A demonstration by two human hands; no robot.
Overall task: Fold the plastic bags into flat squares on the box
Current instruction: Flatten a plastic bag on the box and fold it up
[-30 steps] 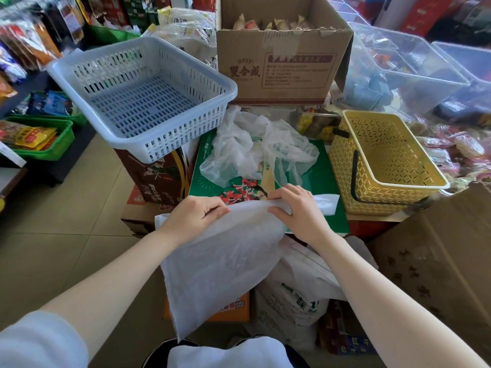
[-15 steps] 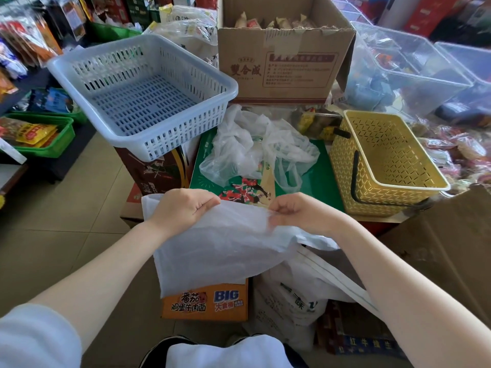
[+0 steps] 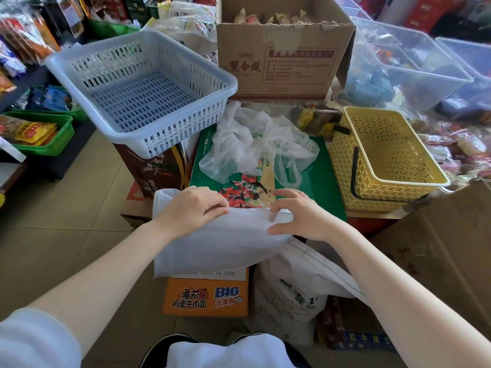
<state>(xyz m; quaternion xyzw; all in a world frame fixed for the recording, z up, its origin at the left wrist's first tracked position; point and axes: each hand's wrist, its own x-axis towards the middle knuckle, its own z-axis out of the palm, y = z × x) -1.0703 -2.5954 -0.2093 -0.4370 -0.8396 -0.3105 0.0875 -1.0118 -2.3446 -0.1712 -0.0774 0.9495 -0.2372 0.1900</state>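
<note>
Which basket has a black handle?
The yellow basket on the right: a black handle hangs down its near side. The pale blue basket on the left has none.

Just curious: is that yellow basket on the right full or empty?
Empty. Through the open top of the yellow basket only its bare lattice floor and walls show.

A crumpled pile of plastic bags [image 3: 255, 144] lies on the flat box [image 3: 324, 181]. Left of it sits a slotted basket [image 3: 140, 88] on a carton [image 3: 159, 171]; right, a handled basket [image 3: 385, 160]; behind, an open cardboard box [image 3: 281, 57]. A bag [image 3: 212, 243] hangs over the flat box's near edge.
</note>
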